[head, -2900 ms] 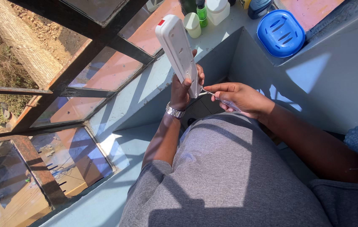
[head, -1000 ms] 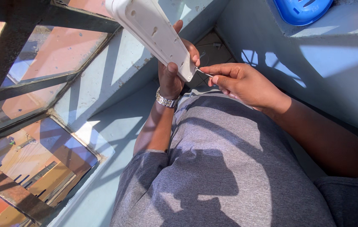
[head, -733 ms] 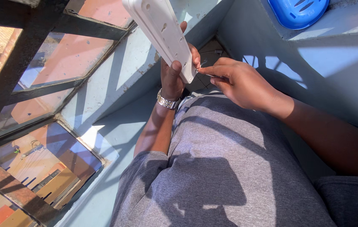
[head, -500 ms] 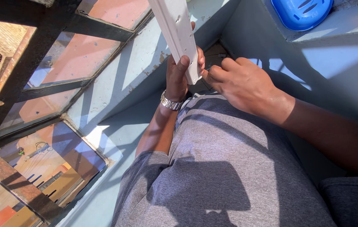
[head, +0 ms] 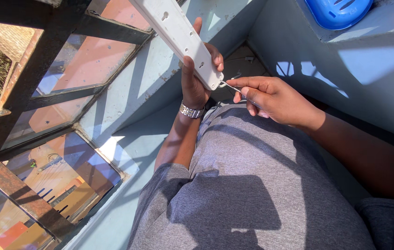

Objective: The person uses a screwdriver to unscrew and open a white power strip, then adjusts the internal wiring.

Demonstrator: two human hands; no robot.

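Two hands work above a grey-clothed lap: the right hand (head: 275, 97) pinches a thin white cord (head: 230, 86) between closed fingertips, and the left hand (head: 199, 76) wraps tightly round a long white plastic power strip (head: 178, 34). Beyond sits a blue plastic lid (head: 340, 11).

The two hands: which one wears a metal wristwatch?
The left hand, gripping the white power strip; the right hand has a bare wrist.

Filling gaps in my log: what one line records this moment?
left hand: grips white power strip | right hand: pinches thin wire at strip's end | blue lid on ledge
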